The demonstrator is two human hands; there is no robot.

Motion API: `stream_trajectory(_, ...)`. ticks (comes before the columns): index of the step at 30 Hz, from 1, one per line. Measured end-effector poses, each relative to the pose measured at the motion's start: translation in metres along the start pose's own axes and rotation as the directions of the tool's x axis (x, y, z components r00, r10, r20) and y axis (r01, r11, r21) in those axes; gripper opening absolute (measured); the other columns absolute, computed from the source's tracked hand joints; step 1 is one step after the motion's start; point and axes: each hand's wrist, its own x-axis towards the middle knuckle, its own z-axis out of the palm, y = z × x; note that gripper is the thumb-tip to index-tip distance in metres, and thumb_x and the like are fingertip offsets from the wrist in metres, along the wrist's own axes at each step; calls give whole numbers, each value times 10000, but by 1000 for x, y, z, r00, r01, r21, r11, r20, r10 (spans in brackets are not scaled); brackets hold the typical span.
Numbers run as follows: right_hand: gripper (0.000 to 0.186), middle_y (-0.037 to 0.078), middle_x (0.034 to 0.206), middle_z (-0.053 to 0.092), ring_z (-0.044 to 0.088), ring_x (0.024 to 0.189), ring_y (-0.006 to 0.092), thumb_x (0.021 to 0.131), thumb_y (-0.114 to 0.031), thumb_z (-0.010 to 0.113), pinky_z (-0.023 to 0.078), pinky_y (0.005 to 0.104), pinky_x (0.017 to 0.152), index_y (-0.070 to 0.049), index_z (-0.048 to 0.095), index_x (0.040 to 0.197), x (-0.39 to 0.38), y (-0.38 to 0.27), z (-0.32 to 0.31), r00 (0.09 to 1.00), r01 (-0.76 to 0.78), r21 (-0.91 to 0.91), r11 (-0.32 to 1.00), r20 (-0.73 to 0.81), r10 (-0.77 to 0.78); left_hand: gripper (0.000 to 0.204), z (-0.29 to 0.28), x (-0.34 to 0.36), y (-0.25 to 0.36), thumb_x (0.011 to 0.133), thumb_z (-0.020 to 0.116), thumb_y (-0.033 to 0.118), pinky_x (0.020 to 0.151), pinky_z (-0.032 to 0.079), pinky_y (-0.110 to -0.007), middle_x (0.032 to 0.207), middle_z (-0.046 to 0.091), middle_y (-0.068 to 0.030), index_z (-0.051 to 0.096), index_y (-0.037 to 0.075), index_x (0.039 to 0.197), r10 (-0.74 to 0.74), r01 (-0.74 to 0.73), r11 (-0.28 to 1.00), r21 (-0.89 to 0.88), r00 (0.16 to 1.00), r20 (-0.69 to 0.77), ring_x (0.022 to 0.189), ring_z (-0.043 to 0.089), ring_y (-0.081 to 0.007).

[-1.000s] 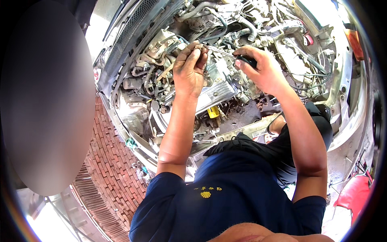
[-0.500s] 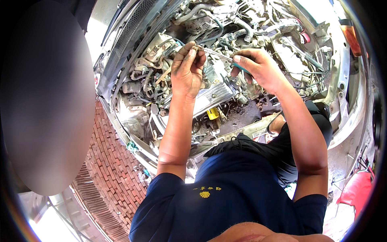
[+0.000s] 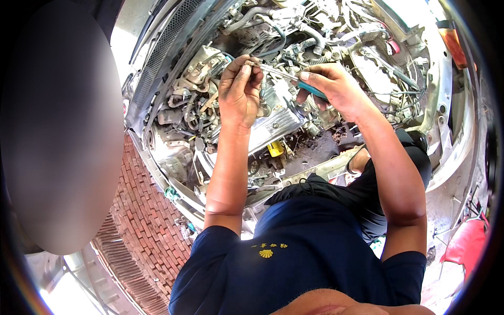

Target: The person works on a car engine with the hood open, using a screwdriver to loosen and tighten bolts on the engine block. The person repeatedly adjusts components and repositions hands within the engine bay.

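Note:
Over an open engine bay, my right hand [image 3: 338,89] is closed round the teal handle [image 3: 314,91] of a screwdriver. Its thin metal shaft [image 3: 281,73] slants up and left to the fingers of my left hand [image 3: 239,97]. Thumb and forefinger there pinch a small brownish metal piece [image 3: 252,63] at the shaft's far end; its exact kind is too small to tell. Whether the tip sits in the piece or only touches it, I cannot tell. Beneath both hands lies the engine with a ribbed metal cover [image 3: 281,126].
Hoses [image 3: 315,39] and wiring crowd the bay's far side. A yellow cylindrical part [image 3: 275,148] sits near the front. The pale body edge [image 3: 438,105] curves along the right, with an orange lamp [image 3: 453,47]. Brick paving [image 3: 149,210] lies left; a red object [image 3: 464,241] stands lower right.
Both hands have shifted slightly left with the screwdriver and the small piece. More of the teal handle shows now. My left hand keeps its pinch.

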Motion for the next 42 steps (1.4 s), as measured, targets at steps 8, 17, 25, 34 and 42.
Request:
stream_trajectory(8,277,61,851,778,613,612,90,1048,-320,680,473,263,521,-50,734,1083,11,19,-9,996,-79,100,992,54,74,225,3,-5,6,1027,640,19,865,614,-289,1166,694,-107,656,9,1252,101,-91,961,261,995,-22,990,688,-173)
stream_trajectory(17,280,63,839,761,592,550,95,1041,-293,674,505,288,523,-20,732,1057,-7,-8,-13,988,-146,123,982,76,138,241,-10,6,11,978,718,16,845,594,-257,1107,699,-93,666,19,1213,107,-113,963,245,994,37,965,676,-161)
stream_trajectory(25,317,49,832,753,629,594,119,988,-300,680,529,318,554,-19,756,1111,-11,-13,-21,999,-48,-2,999,0,48,223,-4,20,9,994,730,55,841,577,-246,1132,682,-83,656,14,1201,97,-139,945,296,984,152,954,653,-136)
stream_trajectory(34,212,118,997,714,722,814,199,989,-214,642,590,328,654,-20,638,1075,3,-3,-23,993,-29,598,801,-77,94,205,-2,41,2,1042,666,52,829,571,-256,1144,690,-84,646,13,1243,138,-171,949,267,981,136,928,649,-137)
stream_trajectory(42,275,109,939,767,733,723,194,1076,-283,608,606,337,646,-38,719,1135,2,-8,-18,994,2,744,669,-73,79,197,-11,41,-8,1045,654,38,841,542,-259,1155,693,-77,653,33,1242,190,-192,965,181,981,27,953,639,-131)
